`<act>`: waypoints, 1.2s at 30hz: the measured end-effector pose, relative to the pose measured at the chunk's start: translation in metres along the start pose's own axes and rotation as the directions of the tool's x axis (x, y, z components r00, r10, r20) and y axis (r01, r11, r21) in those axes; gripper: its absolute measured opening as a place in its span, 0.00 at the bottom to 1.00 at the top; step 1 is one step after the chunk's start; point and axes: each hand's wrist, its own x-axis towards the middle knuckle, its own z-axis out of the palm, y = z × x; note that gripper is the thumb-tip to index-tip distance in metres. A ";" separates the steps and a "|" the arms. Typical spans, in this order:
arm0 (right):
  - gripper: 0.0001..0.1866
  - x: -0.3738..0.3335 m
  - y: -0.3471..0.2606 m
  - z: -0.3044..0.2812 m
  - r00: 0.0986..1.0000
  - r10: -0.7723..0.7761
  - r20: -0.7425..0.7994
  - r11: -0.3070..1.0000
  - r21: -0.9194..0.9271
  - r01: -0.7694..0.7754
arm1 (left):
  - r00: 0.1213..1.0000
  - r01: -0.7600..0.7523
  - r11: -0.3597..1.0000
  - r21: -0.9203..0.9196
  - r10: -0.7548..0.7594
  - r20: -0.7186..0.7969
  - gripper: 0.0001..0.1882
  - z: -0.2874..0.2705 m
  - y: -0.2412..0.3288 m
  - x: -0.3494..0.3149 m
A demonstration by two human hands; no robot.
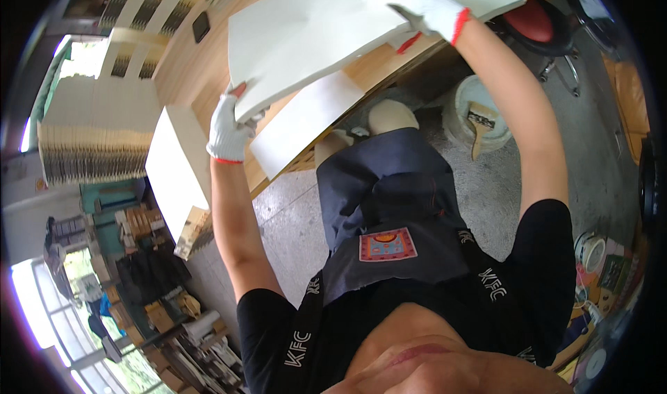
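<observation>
A large white sheet [299, 36], thick or made of several layers, lies across the wooden table with its near edge bowed. My left hand [231, 129], in a white knitted glove with a red cuff, grips its near left corner, the bare thumb tip on top and the fingers underneath. My right hand [424, 11], gloved the same way, rests at the sheet's right end, fingers reaching left over the surface. Between its thumb and fingers shows a dark, narrow, pointed thing [404, 15], whose kind I cannot make out. Below the raised edge lies another white sheet [306, 123].
Tall paper stacks [97, 127] stand at the left, beside a white block of sheets [177, 168]. A dark phone [201, 27] lies on the table [180, 64]. Under the right arm is a bucket [455, 120] with a brush [478, 131]. A red-seated stool [531, 22] stands far right.
</observation>
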 end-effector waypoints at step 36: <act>0.45 -0.033 0.117 0.088 0.972 -0.186 0.145 0.054 -0.986 0.158 | 0.797 -0.188 0.153 0.970 0.601 0.060 0.28 -0.076 -0.127 -0.068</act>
